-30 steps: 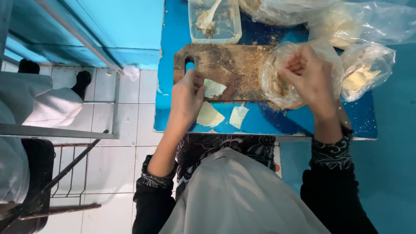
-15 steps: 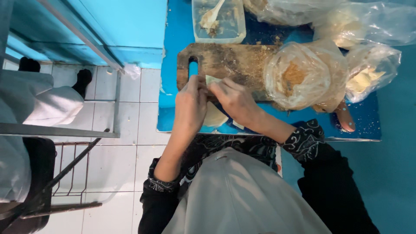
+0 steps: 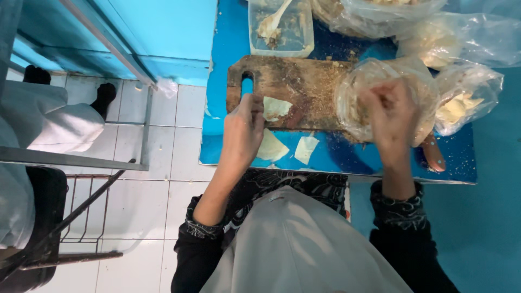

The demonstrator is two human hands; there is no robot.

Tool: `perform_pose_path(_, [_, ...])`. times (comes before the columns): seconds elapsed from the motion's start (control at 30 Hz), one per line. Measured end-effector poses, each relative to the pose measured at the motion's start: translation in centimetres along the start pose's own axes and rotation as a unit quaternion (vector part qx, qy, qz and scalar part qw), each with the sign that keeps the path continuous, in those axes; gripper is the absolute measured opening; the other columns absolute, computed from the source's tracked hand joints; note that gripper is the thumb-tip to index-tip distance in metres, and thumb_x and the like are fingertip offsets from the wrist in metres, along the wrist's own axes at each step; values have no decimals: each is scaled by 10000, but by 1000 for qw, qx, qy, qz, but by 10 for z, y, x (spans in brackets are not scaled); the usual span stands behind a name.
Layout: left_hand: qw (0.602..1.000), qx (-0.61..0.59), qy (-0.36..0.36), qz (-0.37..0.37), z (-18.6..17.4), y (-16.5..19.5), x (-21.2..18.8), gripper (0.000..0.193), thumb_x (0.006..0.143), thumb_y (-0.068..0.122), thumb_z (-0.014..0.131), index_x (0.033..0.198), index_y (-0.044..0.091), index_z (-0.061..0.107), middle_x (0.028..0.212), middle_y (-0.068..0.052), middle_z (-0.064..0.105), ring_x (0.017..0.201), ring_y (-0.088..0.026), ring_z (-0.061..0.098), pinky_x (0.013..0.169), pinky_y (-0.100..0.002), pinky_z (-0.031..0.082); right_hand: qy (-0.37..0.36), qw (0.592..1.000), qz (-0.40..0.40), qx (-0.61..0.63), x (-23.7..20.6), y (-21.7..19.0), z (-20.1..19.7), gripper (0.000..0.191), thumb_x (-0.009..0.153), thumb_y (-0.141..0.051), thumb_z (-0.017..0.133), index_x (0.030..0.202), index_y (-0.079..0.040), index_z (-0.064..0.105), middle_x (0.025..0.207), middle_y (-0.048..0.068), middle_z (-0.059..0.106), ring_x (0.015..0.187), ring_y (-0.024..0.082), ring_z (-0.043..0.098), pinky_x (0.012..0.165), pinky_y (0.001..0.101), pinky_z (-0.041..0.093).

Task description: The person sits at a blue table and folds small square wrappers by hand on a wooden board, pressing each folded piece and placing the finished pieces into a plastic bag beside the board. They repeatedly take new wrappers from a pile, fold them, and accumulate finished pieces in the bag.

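My left hand (image 3: 244,133) rests at the left end of a worn wooden cutting board (image 3: 309,81). Its curled fingers pinch the edge of a pale thin wrapper (image 3: 278,107) lying flat on the board. My right hand (image 3: 391,116) reaches into an open clear plastic bag (image 3: 353,92) of crumbly brownish filling on the board's right end. Its fingertips are bunched down inside the bag, and what they hold is hidden. Two more pale wrappers (image 3: 271,147) (image 3: 306,147) lie on the blue table between my hands, near the front edge.
A clear plastic tub (image 3: 293,40) with a pale spoon stands behind the board. More clear bags (image 3: 469,103) (image 3: 380,11) of food crowd the back right. A brown handle (image 3: 434,154) lies by the table's front edge (image 3: 380,176). White tiled floor, a metal frame and a dark chair are on the left.
My right hand has left the wrapper by my left hand and gone back right into the filling bag. A wrapper now lies on the board at my left fingers.
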State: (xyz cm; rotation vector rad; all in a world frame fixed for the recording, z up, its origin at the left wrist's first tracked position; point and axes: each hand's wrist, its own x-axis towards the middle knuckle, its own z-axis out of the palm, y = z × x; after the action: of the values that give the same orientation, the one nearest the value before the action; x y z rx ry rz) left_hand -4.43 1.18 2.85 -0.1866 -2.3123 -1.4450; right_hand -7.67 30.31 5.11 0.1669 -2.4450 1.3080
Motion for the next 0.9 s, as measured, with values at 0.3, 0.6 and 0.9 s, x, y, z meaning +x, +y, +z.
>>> perform_pose_path(0.3, [997,-46,-4,-55,7,5,0,188,920,-83,621,1097,-30,588,962,-155,741,867,-266,777,720,-342,603,-42,999,-24,8,6,7,-5,186,975,23,777,1013,-2,597,985,101,702,889,119,698,760,258,561])
perform_pose_path(0.6, [996,-50,-3,-74,6,7,-4,190,924,-82,619,1105,-35,588,963,-148,747,844,-245,779,704,-330,604,-206,964,-167,22,-4,-51,82,112,1008,-44,692,1096,-27,625,949,107,741,854,205,734,715,326,590])
perform_pose_path(0.9, [997,-48,4,-53,2,4,-3,201,917,-79,629,1109,-40,582,972,-169,739,875,-282,775,713,-347,600,-172,938,-271,-132,4,-75,88,156,943,-139,713,1056,-76,625,994,120,655,941,356,639,766,476,520])
